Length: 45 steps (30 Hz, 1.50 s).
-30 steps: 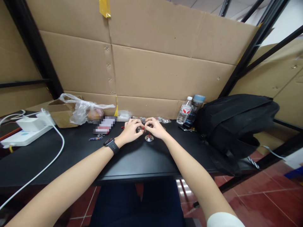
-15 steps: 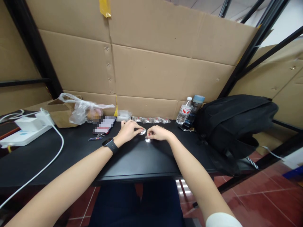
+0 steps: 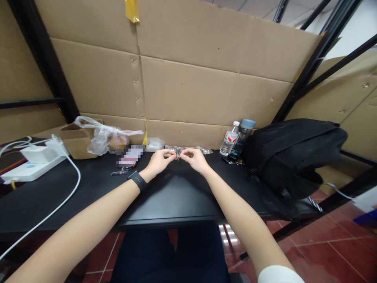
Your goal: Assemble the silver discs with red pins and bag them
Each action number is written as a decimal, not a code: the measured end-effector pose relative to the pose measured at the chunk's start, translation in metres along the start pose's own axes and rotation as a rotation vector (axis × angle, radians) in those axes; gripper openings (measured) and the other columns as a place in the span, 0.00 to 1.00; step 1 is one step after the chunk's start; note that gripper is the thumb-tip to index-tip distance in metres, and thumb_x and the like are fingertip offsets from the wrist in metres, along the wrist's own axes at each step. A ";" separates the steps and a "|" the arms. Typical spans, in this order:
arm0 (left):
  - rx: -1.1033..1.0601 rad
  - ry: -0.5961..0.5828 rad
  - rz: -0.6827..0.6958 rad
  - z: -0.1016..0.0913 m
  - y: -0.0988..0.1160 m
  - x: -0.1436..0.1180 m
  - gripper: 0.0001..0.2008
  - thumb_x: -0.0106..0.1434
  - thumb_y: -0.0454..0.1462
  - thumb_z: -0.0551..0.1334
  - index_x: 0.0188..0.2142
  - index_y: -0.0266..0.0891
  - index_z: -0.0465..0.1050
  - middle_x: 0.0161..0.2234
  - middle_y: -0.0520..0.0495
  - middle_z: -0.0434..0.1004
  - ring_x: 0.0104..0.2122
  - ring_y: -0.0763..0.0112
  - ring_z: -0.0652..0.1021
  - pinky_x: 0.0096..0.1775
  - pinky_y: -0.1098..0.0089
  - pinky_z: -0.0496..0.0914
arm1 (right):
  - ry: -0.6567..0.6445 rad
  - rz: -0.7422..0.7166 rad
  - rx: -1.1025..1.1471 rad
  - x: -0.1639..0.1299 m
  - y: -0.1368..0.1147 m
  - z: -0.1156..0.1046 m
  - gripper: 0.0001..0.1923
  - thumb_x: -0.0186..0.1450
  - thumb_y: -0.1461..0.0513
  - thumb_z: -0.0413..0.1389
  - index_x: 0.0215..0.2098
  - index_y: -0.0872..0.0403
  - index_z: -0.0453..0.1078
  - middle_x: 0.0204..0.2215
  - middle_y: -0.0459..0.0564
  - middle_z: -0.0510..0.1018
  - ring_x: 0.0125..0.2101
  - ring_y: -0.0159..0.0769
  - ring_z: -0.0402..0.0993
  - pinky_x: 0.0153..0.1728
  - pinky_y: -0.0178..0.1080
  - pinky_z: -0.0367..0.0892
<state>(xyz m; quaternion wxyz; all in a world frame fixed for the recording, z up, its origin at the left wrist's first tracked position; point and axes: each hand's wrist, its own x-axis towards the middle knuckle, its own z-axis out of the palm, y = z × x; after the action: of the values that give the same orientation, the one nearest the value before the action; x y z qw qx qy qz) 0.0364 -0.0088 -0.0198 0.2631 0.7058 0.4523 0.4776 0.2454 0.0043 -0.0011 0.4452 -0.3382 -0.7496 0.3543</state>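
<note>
Both hands meet above the black tabletop, near its back. My left hand point(image 3: 160, 162), with a dark watch on the wrist, is closed in a pinch at the left of a small silver disc point(image 3: 178, 155). From the right, my right hand point(image 3: 195, 160) pinches a second silver disc, face to face with the first. Both discs stand edge-on, so whether they touch cannot be told. Just behind the fingers lies a row of small clear packets point(image 3: 207, 151) with silver and red contents, partly hidden by my hands.
A phone-like item point(image 3: 131, 156), a plastic bag point(image 3: 101, 137) and a white power strip point(image 3: 32, 169) with cables sit on the left. To the right stand a water bottle point(image 3: 229, 139), a blue-lidded bottle point(image 3: 243, 135) and a black backpack point(image 3: 294, 153). Cardboard point(image 3: 206, 90) walls the back.
My right hand has risen from the tabletop with its disc and come up against my left hand. The discs have turned from lying nearly flat, apart, to upright and facing each other.
</note>
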 end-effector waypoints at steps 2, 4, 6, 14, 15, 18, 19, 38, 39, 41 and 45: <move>-0.065 -0.017 0.001 0.002 -0.002 0.000 0.14 0.61 0.49 0.65 0.36 0.41 0.80 0.38 0.44 0.85 0.41 0.58 0.83 0.47 0.61 0.74 | 0.000 0.067 0.074 -0.001 0.000 0.006 0.16 0.59 0.49 0.65 0.33 0.54 0.75 0.36 0.51 0.80 0.36 0.39 0.79 0.35 0.41 0.77; -0.087 -0.033 -0.009 0.005 -0.004 -0.001 0.13 0.61 0.48 0.66 0.36 0.41 0.79 0.39 0.44 0.85 0.41 0.58 0.83 0.47 0.62 0.74 | 0.000 0.139 0.141 -0.003 0.000 0.008 0.18 0.58 0.49 0.66 0.33 0.54 0.74 0.39 0.51 0.79 0.36 0.38 0.79 0.33 0.39 0.78; -0.072 -0.044 -0.023 0.006 -0.005 -0.001 0.12 0.61 0.46 0.65 0.36 0.41 0.79 0.39 0.45 0.85 0.42 0.59 0.83 0.47 0.63 0.74 | -0.047 0.204 0.203 -0.006 0.001 0.007 0.18 0.58 0.49 0.66 0.33 0.55 0.72 0.39 0.51 0.78 0.35 0.36 0.79 0.33 0.38 0.79; 0.024 -0.089 -0.088 0.007 -0.008 -0.001 0.11 0.60 0.46 0.64 0.37 0.43 0.80 0.38 0.48 0.86 0.42 0.59 0.84 0.47 0.66 0.73 | -0.195 0.277 0.365 -0.009 0.004 0.000 0.21 0.62 0.58 0.66 0.52 0.49 0.70 0.41 0.49 0.75 0.32 0.33 0.82 0.37 0.39 0.81; 0.020 -0.098 -0.087 0.007 -0.008 -0.001 0.12 0.60 0.47 0.64 0.37 0.43 0.80 0.38 0.48 0.86 0.42 0.60 0.84 0.47 0.66 0.73 | -0.191 0.283 0.357 -0.008 0.003 0.000 0.20 0.63 0.59 0.65 0.53 0.50 0.72 0.41 0.49 0.75 0.33 0.33 0.82 0.38 0.39 0.81; 0.036 -0.102 -0.080 0.006 -0.007 -0.002 0.14 0.60 0.49 0.65 0.38 0.44 0.81 0.39 0.48 0.86 0.43 0.59 0.83 0.48 0.65 0.73 | -0.154 0.316 0.373 -0.007 0.003 0.001 0.18 0.63 0.61 0.65 0.51 0.52 0.75 0.39 0.49 0.76 0.34 0.33 0.81 0.43 0.41 0.80; 0.054 -0.094 -0.086 0.006 -0.007 -0.002 0.14 0.60 0.49 0.65 0.38 0.44 0.81 0.39 0.48 0.86 0.43 0.59 0.83 0.48 0.65 0.72 | -0.151 0.325 0.391 -0.006 0.003 0.001 0.18 0.64 0.60 0.64 0.52 0.52 0.75 0.39 0.50 0.77 0.35 0.33 0.81 0.46 0.42 0.80; 0.964 0.172 -0.021 -0.063 -0.053 0.023 0.14 0.66 0.38 0.56 0.47 0.43 0.78 0.53 0.38 0.77 0.55 0.45 0.65 0.50 0.48 0.57 | -0.041 0.234 0.140 -0.002 0.001 -0.015 0.24 0.57 0.63 0.67 0.51 0.49 0.74 0.46 0.52 0.76 0.36 0.31 0.76 0.36 0.36 0.78; 0.979 0.172 -0.035 -0.064 -0.057 0.024 0.13 0.66 0.38 0.57 0.45 0.43 0.79 0.53 0.38 0.77 0.54 0.45 0.65 0.50 0.49 0.57 | -0.036 0.228 0.137 -0.002 0.002 -0.016 0.23 0.57 0.63 0.67 0.51 0.49 0.74 0.47 0.52 0.76 0.37 0.32 0.76 0.36 0.37 0.78; 1.003 0.187 -0.032 -0.063 -0.062 0.024 0.13 0.67 0.39 0.56 0.42 0.42 0.79 0.51 0.37 0.77 0.53 0.45 0.65 0.49 0.49 0.56 | -0.023 0.221 0.139 -0.002 0.002 -0.017 0.23 0.57 0.63 0.68 0.50 0.50 0.74 0.48 0.53 0.76 0.38 0.33 0.76 0.36 0.37 0.78; 1.001 0.260 0.006 -0.061 -0.053 0.025 0.13 0.68 0.39 0.54 0.37 0.41 0.78 0.48 0.37 0.78 0.54 0.46 0.65 0.50 0.49 0.55 | 0.002 0.218 0.143 -0.001 0.001 -0.020 0.22 0.57 0.62 0.68 0.50 0.49 0.74 0.49 0.53 0.76 0.36 0.33 0.76 0.36 0.38 0.78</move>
<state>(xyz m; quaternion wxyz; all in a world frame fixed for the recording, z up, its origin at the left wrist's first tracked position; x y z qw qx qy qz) -0.0361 0.0339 -0.0271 -0.1667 0.6812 0.6524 0.2873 0.2642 0.0085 0.0052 0.4277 -0.3854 -0.6810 0.4526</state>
